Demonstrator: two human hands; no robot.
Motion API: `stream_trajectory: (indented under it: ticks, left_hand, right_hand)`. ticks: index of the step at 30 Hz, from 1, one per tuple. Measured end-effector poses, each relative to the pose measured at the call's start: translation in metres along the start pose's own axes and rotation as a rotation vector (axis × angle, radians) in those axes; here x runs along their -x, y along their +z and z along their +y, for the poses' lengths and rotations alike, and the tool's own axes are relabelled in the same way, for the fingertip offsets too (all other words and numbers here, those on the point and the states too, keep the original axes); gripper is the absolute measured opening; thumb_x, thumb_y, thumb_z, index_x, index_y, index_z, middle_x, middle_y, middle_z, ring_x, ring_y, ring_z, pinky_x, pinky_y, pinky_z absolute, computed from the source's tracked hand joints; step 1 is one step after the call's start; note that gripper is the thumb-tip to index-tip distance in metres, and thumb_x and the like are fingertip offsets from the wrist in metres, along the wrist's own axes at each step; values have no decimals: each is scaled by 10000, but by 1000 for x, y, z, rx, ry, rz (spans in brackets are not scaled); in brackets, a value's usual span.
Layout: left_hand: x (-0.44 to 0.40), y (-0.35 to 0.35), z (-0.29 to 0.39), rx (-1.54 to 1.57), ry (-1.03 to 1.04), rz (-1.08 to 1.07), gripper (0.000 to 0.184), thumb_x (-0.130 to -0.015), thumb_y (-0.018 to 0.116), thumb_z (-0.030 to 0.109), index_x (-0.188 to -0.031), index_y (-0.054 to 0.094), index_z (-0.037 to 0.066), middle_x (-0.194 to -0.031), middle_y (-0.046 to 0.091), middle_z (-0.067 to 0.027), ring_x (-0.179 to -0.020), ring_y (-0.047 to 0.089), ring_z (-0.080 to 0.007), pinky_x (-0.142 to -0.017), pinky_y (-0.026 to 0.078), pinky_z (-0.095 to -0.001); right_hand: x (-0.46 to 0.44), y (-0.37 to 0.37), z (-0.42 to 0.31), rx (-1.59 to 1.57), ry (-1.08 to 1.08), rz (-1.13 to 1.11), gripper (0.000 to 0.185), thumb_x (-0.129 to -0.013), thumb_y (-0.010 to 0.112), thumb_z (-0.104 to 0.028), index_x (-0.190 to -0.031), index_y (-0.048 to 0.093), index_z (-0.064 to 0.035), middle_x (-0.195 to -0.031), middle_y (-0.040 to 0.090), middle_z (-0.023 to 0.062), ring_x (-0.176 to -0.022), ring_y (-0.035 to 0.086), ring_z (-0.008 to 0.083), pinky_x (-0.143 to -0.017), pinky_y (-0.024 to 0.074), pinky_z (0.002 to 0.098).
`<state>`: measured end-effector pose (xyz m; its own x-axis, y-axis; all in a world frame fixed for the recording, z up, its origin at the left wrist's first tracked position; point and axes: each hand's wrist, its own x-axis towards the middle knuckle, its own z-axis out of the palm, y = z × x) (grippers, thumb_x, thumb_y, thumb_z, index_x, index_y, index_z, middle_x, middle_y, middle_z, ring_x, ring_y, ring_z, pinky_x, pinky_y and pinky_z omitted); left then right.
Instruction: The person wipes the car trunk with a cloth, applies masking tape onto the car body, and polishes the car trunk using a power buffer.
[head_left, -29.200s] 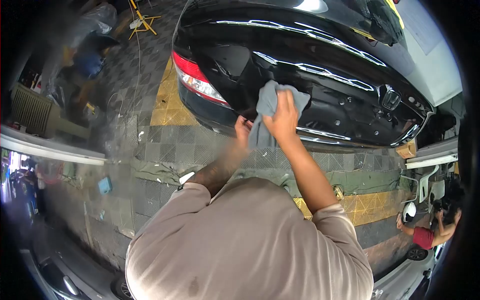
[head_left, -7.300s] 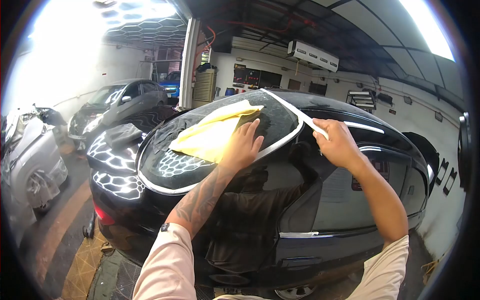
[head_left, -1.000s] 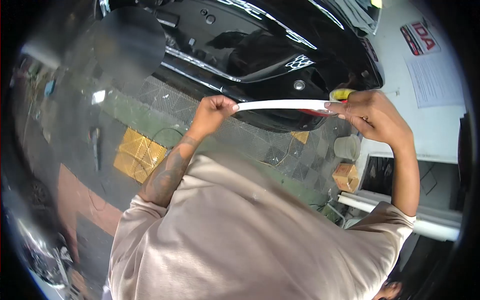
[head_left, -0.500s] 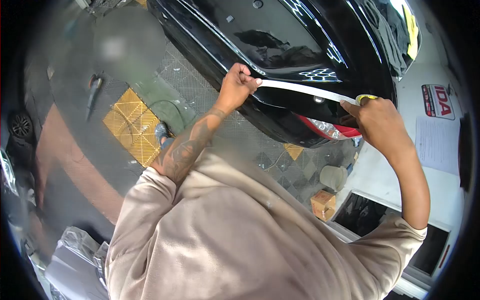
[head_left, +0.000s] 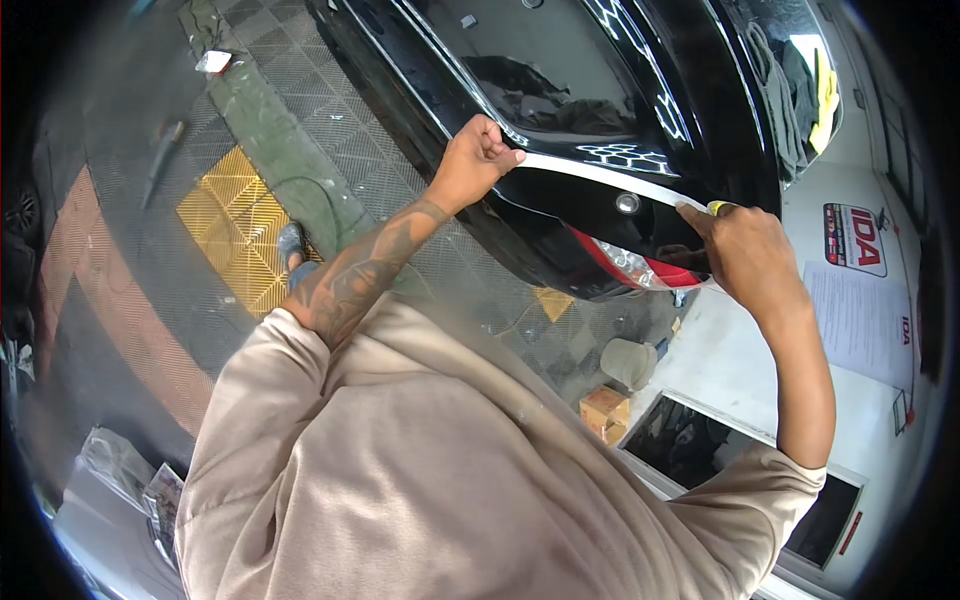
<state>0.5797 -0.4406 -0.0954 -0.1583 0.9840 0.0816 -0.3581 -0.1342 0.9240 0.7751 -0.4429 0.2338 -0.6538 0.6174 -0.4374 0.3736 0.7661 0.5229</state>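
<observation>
A strip of white tape (head_left: 600, 174) stretches between my two hands along the edge of the glossy black car (head_left: 560, 212). Its free end is pinched in my left hand (head_left: 480, 158), at the corner by the dark glass. My right hand (head_left: 748, 245) is closed around the tape roll (head_left: 716, 207), whose yellow rim just shows behind the fingers. Below the strip are a round badge or lock (head_left: 627, 203) and a red and clear tail light (head_left: 630, 262). Whether the strip touches the paint along its whole length, I cannot tell.
Dark cloths and a yellow one (head_left: 824, 100) hang at the upper right. A white bucket (head_left: 628, 364) and a cardboard box (head_left: 605, 412) stand on the tiled floor by the white wall (head_left: 740, 370). A long tool (head_left: 162, 165) lies on the left.
The tape strip has come closer to the car's edge and now follows its curve. My right hand has lowered slightly, while my left still pinches the end. The view has shifted a little.
</observation>
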Motion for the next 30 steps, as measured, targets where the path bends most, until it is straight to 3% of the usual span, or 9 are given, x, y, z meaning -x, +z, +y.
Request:
stream_trajectory:
  ticks: [13,15,17,18,21,25,28,29,30]
  left_hand:
    - [0,3,5,72,-26,30,358,-846,738,33,-849,384,86,-733,602,-30,-702,581,-68,-648,490,-229]
    - [2,5,11,86,-13,54,370,-835,753,42,-825,386,83,-707,595,-24,-686,574,-53,-623,485,-218]
    - [4,6,21,-193,6,143,381,-788,797,107,-793,418,66,-673,637,-66,-619,620,-115,-611,507,-277]
    - [5,7,27,-187,6,142,381,-788,797,107,-793,418,66,-673,637,-66,-619,620,-115,-611,507,-277]
    - [9,7,56,-605,-7,156,384,-725,816,214,-774,480,34,-667,650,-131,-613,652,-307,-617,512,-394]
    - [12,7,52,-733,56,168,391,-729,815,226,-772,477,35,-615,600,-105,-580,616,-311,-600,498,-395]
    - [29,24,51,-797,749,69,278,-761,718,109,-982,571,30,-957,582,-141,-896,587,-314,-797,480,-407]
    - [39,34,55,-760,714,-74,404,-758,682,67,-1142,563,25,-1148,537,-161,-1080,538,-339,-918,449,-427]
    - [45,44,58,-762,766,-153,520,-766,681,89,-1254,526,1,-1235,515,-176,-1160,515,-349,-1000,428,-425]
  right_hand:
    - [-8,-9,-9,38,92,-103,389,-777,629,-7,-1153,692,-83,-779,682,146,-749,689,298,-668,547,387]
    - [-8,-3,-5,24,47,-63,305,-887,584,-64,-1174,687,-77,-695,641,164,-624,642,328,-588,507,422]
    - [-10,-1,-4,24,36,-64,302,-882,594,-69,-1169,689,-76,-692,643,164,-632,648,329,-591,509,420]
    - [-10,-1,-3,24,26,-66,299,-877,603,-73,-1163,692,-76,-688,644,165,-641,654,330,-594,511,419]
    - [-13,-5,-5,11,32,-100,316,-858,622,-63,-1166,691,-79,-690,646,174,-665,663,335,-604,517,421]
    - [-16,-15,-13,43,97,-153,353,-742,656,-13,-1086,715,-68,-754,678,169,-759,696,316,-686,554,403]
    - [-17,-10,-9,33,127,-172,360,-739,652,-11,-1090,714,-64,-765,683,175,-772,700,324,-702,559,402]
    - [-17,-6,-6,47,80,-112,307,-822,613,-52,-1114,707,-72,-710,656,180,-702,678,337,-639,537,412]
    - [-16,-3,-4,60,32,-51,265,-905,575,-93,-1138,701,-80,-654,629,184,-632,657,350,-577,516,423]
